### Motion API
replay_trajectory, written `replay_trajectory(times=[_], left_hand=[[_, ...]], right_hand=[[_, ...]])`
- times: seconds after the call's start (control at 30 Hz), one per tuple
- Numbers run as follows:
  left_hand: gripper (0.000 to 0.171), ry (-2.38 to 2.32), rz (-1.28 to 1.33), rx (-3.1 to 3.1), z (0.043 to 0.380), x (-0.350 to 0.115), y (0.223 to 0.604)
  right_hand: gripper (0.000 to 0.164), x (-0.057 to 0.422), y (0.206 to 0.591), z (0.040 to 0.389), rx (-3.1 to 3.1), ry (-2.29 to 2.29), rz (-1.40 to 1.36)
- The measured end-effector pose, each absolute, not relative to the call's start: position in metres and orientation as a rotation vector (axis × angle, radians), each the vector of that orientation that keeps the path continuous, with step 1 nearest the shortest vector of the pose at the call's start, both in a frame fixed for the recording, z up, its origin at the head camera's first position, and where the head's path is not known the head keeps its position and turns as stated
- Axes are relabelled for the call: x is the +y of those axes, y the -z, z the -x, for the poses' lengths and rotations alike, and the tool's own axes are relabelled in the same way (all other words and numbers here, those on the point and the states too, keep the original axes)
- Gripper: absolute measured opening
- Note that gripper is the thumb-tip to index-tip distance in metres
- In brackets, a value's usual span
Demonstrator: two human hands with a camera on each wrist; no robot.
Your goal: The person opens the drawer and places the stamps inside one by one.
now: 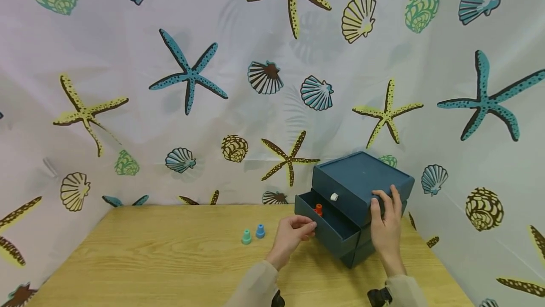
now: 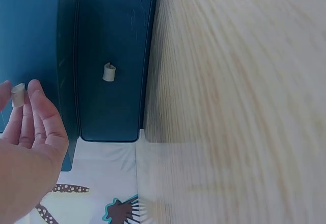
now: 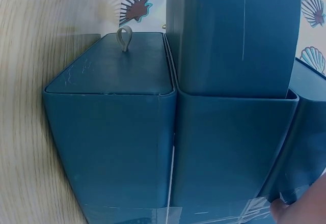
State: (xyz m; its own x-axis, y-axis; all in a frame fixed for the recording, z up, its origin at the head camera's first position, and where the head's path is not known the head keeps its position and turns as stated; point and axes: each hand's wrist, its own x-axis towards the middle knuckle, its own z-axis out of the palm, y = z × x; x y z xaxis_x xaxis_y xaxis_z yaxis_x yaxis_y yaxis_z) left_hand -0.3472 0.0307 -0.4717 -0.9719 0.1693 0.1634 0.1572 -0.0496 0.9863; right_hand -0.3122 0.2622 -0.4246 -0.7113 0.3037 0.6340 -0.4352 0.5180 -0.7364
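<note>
A dark blue drawer box [image 1: 362, 174] stands at the right of the table, its middle drawer [image 1: 328, 238] pulled partway out. Inside that drawer lies a small red-orange peg-like piece [image 1: 318, 209]. My left hand [image 1: 294, 233] is at the drawer's front; the left wrist view shows its thumb and fingers pinching a pale pull tab [image 2: 18, 95]. My right hand [image 1: 387, 226] rests along the box's right side, fingertips over the top edge. Only a bit of the right hand [image 3: 305, 206] shows in the right wrist view, against the box.
A green stepped piece [image 1: 246, 237] and a blue one [image 1: 260, 231] stand on the wooden table [image 1: 170, 255], left of the drawer. The lower drawer [image 2: 114, 102] is closed, with its own pale tab. A sea-patterned curtain [image 1: 238, 118] hangs behind the table.
</note>
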Motion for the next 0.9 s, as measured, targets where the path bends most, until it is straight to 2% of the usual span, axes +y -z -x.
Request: replay_trajectory(times=[0.57, 0.9], left_hand=[[0.023, -2.237, -0.39, 2.139, 0.346, 0.053, 0.473], [0.028, -2.27, -0.467, 2.064, 0.345, 0.064, 0.472]], right_hand=[[0.032, 0.262, 0.427, 0.313, -1.996, -1.25, -0.123], [0.032, 0.262, 0.426, 0.313, -2.002, -1.236, -0.122]])
